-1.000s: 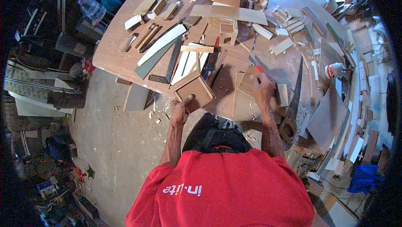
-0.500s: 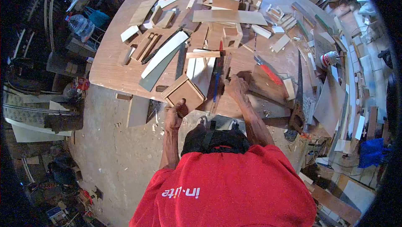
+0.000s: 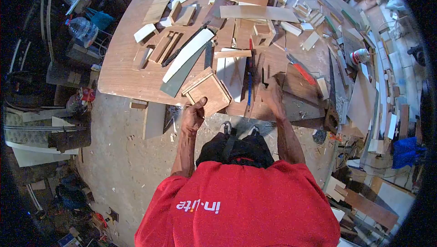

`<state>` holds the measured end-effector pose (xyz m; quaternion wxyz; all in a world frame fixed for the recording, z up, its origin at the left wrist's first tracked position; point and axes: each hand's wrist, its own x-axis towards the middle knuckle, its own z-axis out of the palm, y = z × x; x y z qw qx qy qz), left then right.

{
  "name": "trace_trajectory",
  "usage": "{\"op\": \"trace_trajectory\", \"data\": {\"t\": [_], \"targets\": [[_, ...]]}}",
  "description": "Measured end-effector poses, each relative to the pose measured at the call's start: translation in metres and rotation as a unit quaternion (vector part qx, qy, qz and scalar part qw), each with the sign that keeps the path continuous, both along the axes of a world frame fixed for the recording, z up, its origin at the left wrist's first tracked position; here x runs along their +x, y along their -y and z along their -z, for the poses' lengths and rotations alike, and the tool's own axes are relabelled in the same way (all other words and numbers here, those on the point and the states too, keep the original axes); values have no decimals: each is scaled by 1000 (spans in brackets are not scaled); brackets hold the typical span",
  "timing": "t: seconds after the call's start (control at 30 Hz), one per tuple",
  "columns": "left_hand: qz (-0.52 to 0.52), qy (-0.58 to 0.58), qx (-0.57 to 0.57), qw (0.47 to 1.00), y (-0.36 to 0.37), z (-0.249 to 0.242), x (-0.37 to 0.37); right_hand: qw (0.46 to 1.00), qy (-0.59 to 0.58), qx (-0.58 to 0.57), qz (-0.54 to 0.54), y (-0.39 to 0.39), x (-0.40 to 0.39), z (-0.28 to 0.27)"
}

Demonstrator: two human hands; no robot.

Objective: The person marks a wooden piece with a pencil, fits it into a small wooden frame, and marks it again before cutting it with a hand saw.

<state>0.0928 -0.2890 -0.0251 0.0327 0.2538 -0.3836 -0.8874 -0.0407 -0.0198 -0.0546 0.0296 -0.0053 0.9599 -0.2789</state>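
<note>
My left hand (image 3: 195, 115) grips a small square wooden box (image 3: 210, 93) at its near left edge, thumb pressed on its flat plywood face. The box is tilted at the table's front edge and has thin raised strips along its sides. To its right, my right hand (image 3: 272, 96) is closed over the table, a thin dark tool (image 3: 263, 76) poking up from its fingers; its exact kind is not clear. Left of that hand lie a long blue and red stick (image 3: 250, 76) and a white board (image 3: 232, 76) with a wood strip (image 3: 232, 53) across it.
A red-handled knife (image 3: 302, 72) and a handsaw (image 3: 332, 110) lie to the right. Wood offcuts, a white tapered board (image 3: 191, 53) and a small wooden frame piece (image 3: 263, 33) cover the worktable (image 3: 119, 71). A glue bottle (image 3: 359, 56) stands at the far right.
My right hand has shifted to the right, and a thin dark tool now shows upright in its fingers. My left hand still holds the box, turned slightly. The whole view has shifted a little.
</note>
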Motion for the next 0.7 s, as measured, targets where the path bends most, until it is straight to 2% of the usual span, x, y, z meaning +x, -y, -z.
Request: {"op": "trace_trajectory", "data": {"t": [0.03,0.07,0.13,0.2,0.27,0.3,0.33,0.4,0.43,0.47,0.53,0.57,0.6,0.67,0.7], "targets": [[15,4,9,1000,0,6,0,990,-72,-120,16,-5,7,1],[30,9,18,999,-1,10,1,990,-70,-119,18,-14,15,1],[29,8,8,1000,-19,-13,-4,953,-49,-299,19,-24,30,-31],[37,6,1,999,-34,-14,-11,960,-49,-276,19,-49,37,-13],[91,10,-12,996,-46,13,-22,863,-6,-490,118,-71,47,-5],[114,10,10,993,-54,20,-27,773,43,-609,172,-79,58,-22],[125,12,12,992,-69,7,-32,771,37,-608,183,-90,66,-28],[158,-19,46,986,-103,-15,-42,786,-50,-605,119,-112,75,-38],[179,-24,50,982,-116,-13,-47,807,-83,-569,137,-116,77,-49],[187,-23,49,981,-129,-12,-50,805,-87,-568,144,-124,79,-54],[204,-24,62,977,-157,-13,-55,847,-147,-474,189,-142,86,-58],[216,-21,67,974,-167,-2,-57,845,-165,-466,204,-149,86,-56],[224,-20,65,972,-176,-1,-57,842,-168,-466,212,-160,88,-52],[246,5,110,963,-194,3,-58,887,-139,-363,249,-180,93,-41],[246,18,106,963,-202,2,-56,875,-110,-404,243,-178,95,-60]]}}
